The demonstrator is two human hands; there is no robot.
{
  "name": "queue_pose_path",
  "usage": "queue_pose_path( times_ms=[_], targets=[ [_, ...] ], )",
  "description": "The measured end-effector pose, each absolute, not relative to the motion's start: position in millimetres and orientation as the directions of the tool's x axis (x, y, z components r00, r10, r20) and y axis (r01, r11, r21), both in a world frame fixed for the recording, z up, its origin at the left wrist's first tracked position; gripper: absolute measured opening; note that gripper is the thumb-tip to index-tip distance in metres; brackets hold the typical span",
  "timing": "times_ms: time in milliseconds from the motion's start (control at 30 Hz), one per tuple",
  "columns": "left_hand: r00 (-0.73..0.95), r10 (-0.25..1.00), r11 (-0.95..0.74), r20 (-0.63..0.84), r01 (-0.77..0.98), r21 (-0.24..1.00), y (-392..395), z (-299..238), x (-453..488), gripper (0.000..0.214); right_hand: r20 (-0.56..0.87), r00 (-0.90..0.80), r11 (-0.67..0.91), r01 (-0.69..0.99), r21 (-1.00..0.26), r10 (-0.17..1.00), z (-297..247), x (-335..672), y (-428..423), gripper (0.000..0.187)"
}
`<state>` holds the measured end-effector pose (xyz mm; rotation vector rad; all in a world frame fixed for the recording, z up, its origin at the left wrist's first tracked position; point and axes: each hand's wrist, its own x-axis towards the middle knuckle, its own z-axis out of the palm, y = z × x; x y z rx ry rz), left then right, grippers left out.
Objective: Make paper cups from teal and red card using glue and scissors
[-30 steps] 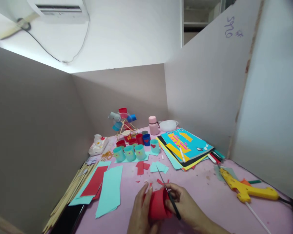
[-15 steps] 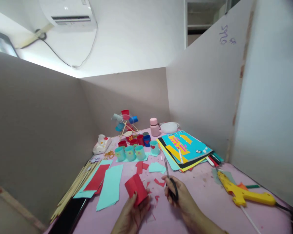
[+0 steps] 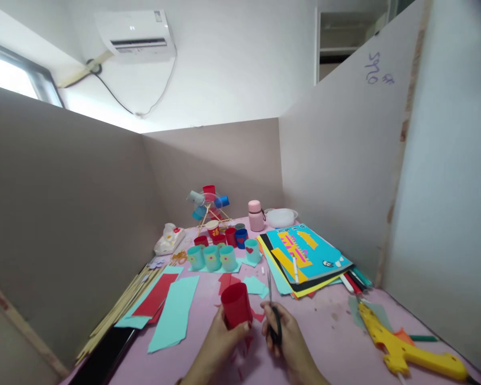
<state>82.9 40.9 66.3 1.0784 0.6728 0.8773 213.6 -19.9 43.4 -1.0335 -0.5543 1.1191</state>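
Note:
My left hand (image 3: 220, 337) is closed around a red paper cup (image 3: 236, 306), a rolled tube whose open top faces up and toward me. Black-handled scissors (image 3: 275, 323) are in my right hand (image 3: 285, 334), fingers wrapped round the handles, with the narrow blades pointing away from me. The blade tips stand to the right of the cup, apart from it. Red paper scraps (image 3: 257, 314) lie between and under my hands. Just beyond are more red pieces (image 3: 227, 280) and a light-green offcut (image 3: 256, 286).
Light-green cups (image 3: 211, 258) and red cups (image 3: 231, 236) stand ahead, before a paper-cup wheel (image 3: 209, 206). Paper strips (image 3: 176, 310) and wooden sticks (image 3: 116, 310) lie left. Stacked coloured sheets (image 3: 304, 254) and a yellow glue gun (image 3: 409, 345) lie right. A pink bottle (image 3: 256, 216) stands at the back.
My left hand has turned the red cup upright, its opening now showing, and moved it slightly right and up. My right hand still holds the scissors. The camera view has shifted slightly.

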Motion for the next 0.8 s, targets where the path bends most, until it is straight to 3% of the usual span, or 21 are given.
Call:
queue_pose_path(
  times_ms=[200,433,667,800],
  targets=[
    [0.39,0.916,-0.03,0.098,-0.176,0.984,48,76,90,0.036,-0.097,0.352,0.066,-0.423,-0.904,0.931,38,213,-18,0.062],
    [0.402,0.908,-0.075,0.114,-0.112,0.991,56,79,88,0.045,-0.077,0.356,0.071,-0.386,-0.92,0.931,23,211,-12,0.065],
    [0.279,0.952,-0.11,0.13,-0.084,0.99,89,83,60,0.04,-0.082,0.386,0.053,-0.328,-0.943,0.919,13,204,-6,0.07],
    [0.258,0.959,-0.119,0.116,-0.007,0.993,103,80,39,0.053,-0.111,0.379,0.015,-0.314,-0.949,0.919,7,204,-6,0.071]
  ],
)
